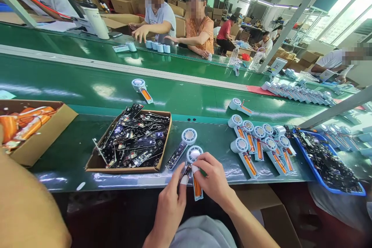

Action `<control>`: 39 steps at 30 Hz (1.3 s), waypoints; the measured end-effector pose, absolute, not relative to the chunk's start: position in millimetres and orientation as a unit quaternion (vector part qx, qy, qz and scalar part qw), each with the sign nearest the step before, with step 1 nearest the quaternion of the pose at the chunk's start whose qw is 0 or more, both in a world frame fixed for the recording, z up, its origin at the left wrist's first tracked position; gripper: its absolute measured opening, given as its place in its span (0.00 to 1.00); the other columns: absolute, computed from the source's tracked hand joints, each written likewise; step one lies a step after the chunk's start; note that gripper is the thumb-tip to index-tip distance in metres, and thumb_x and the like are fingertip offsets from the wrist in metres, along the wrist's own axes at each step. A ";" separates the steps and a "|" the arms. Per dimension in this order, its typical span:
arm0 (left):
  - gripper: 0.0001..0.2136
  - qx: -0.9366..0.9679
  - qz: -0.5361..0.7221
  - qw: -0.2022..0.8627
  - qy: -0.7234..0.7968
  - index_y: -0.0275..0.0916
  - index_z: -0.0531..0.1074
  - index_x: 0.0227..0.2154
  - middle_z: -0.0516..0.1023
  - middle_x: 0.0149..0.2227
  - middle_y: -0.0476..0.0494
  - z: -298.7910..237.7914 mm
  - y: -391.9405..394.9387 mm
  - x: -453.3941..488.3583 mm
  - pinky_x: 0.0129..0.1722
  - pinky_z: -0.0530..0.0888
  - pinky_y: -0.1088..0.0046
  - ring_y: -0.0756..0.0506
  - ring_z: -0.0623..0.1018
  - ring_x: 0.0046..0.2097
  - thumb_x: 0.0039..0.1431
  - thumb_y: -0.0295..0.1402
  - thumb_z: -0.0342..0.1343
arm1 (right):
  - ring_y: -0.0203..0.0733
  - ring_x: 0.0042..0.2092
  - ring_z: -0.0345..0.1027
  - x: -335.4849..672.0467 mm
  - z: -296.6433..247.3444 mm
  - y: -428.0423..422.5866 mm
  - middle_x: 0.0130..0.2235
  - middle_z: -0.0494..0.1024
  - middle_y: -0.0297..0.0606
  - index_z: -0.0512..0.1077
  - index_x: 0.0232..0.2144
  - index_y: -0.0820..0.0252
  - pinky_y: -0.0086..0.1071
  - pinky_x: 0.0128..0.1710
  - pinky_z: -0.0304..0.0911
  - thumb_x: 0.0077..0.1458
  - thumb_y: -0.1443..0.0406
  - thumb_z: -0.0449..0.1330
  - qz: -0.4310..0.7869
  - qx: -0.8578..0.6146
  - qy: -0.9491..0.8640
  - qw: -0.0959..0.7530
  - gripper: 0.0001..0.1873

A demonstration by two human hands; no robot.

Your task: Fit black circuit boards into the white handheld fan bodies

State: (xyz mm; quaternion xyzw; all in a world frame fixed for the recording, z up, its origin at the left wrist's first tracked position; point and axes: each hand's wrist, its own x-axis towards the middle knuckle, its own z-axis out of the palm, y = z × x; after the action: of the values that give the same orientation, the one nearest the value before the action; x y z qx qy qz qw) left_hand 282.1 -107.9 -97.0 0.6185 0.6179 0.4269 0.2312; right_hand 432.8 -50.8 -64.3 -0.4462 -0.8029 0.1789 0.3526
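Note:
In front of me lies a light-blue handheld fan housing (194,154) with a round head, its open handle showing an orange battery and reaching over the bench edge. My left hand (172,197) pinches a small black circuit board (184,174) beside the fan's neck. With fingers closed, my right hand (213,178) grips the fan where head and handle join, its thumb close to the board's upper end. The fingers hide that joint and any wires there. Just behind to the left, a second fan (188,136) has a black board lying along its handle.
A cardboard box of circuit boards (164,151) stands left, and a box of orange batteries (46,139) farther left. Several open fans (241,145) cluster right, before a blue tray of dark parts (315,170). More fans lie on the green conveyor (186,95); people sit across it.

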 end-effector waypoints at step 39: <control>0.11 0.573 0.520 0.233 0.590 0.38 0.79 0.42 0.86 0.40 0.41 -99.6 -111.1 290.5 0.40 0.83 0.69 0.43 0.86 0.36 0.63 0.32 0.53 | 0.39 0.31 0.63 433.5 -44.6 -54.0 0.33 0.75 0.35 0.70 0.26 0.58 0.34 0.31 0.54 0.56 0.73 0.61 -0.018 -0.427 -0.892 0.146 0.08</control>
State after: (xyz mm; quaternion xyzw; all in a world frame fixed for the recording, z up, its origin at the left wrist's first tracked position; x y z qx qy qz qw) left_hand 290.5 -111.1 -99.6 0.5725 0.5899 0.5195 0.2331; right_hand 433.5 -54.0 -44.6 -0.4268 -0.8924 -0.0181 0.1456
